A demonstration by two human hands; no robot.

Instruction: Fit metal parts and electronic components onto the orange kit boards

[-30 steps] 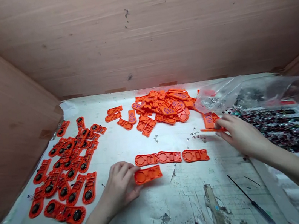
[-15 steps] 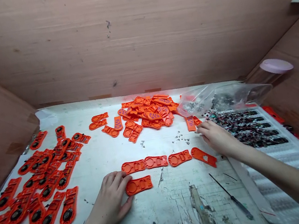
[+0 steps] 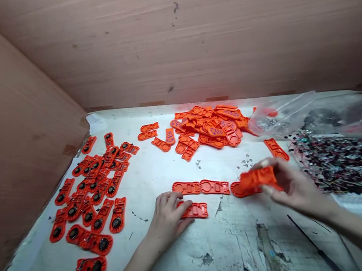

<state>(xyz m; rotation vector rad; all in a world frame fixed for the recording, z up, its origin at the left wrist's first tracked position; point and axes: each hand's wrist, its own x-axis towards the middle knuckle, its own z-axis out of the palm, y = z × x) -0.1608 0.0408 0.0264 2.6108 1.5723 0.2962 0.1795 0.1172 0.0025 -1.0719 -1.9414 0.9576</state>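
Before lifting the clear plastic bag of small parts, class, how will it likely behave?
The clear plastic bag would probably be floppy, since its thin film is creased. Its small parts could slide, as they look loose inside.

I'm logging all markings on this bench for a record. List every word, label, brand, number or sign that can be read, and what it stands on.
No text can be read.
Purple marks on the loose orange piece left of the orange pile: too small to read; they may be letters or a pattern.
Similar purple marks on pieces in the pile: also too small.
Clear plastic bag: no readable label.
Screwdriver: no readable brand.
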